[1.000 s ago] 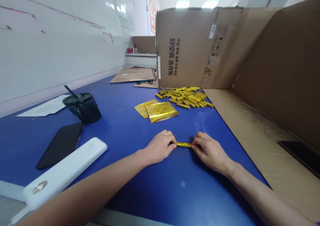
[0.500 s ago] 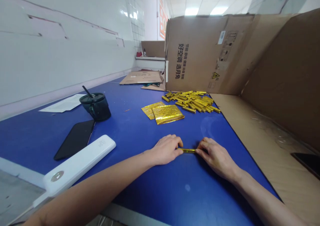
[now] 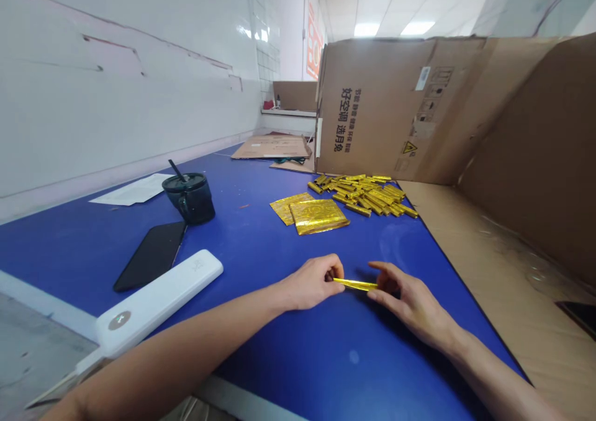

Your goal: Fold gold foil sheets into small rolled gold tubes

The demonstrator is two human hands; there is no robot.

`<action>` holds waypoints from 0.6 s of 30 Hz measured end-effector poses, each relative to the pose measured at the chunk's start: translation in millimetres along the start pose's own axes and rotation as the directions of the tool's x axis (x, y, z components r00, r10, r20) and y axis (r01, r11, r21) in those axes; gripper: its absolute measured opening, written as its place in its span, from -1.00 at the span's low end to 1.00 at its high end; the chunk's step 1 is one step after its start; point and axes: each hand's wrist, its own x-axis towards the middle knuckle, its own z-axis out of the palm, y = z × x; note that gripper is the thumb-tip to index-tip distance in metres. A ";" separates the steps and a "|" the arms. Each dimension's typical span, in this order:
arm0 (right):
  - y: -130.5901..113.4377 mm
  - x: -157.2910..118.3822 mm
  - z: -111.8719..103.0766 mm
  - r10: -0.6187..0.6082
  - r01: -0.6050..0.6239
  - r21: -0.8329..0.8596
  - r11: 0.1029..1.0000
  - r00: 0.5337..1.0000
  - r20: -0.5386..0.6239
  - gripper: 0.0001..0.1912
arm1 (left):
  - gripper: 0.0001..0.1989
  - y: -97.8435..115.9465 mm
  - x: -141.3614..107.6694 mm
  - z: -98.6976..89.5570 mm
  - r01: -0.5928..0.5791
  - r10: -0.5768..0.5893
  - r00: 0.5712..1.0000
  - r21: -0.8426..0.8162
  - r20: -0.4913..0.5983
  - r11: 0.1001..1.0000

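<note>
A thin gold foil strip (image 3: 356, 284) spans the gap between my hands above the blue table (image 3: 261, 353). My left hand (image 3: 318, 280) pinches its left end between thumb and fingers. At the strip's right end, my right hand (image 3: 410, 300) has its thumb and index finger spread apart, with the end lying between them. Beyond my hands lie flat gold foil sheets (image 3: 319, 217), partly overlapping. A pile of short rolled gold pieces (image 3: 367, 195) sits behind them to the right.
At the left are a dark cup (image 3: 192, 200) with a stick in it, a black phone (image 3: 151, 255), a long white device (image 3: 158, 303) and white paper (image 3: 133, 190). A large cardboard box (image 3: 382, 117) stands at the back right, beside flat cardboard (image 3: 270, 146).
My right thumb and index finger have opened from their pinch on the strip's end. The strip now looks slightly raised and tilted. The whole view has shifted a little.
</note>
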 end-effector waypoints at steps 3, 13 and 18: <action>-5.5 -1.8 -2.4 -0.046 0.048 -0.022 0.999 0.997 0.062 -0.72 | -0.94 1.4 -0.5 -1.5 -0.025 0.025 1.000 -0.022 -0.010 0.999; -20.5 -5.4 2.8 -0.104 0.104 0.087 0.991 0.995 -0.005 -0.68 | -0.81 12.4 -6.0 -0.7 0.002 0.002 0.999 -0.108 0.037 0.994; -27.9 -9.1 7.3 -0.142 0.139 0.074 0.987 0.989 0.031 -0.67 | -0.87 15.5 -10.6 5.3 -0.038 0.043 0.998 -0.093 0.053 0.995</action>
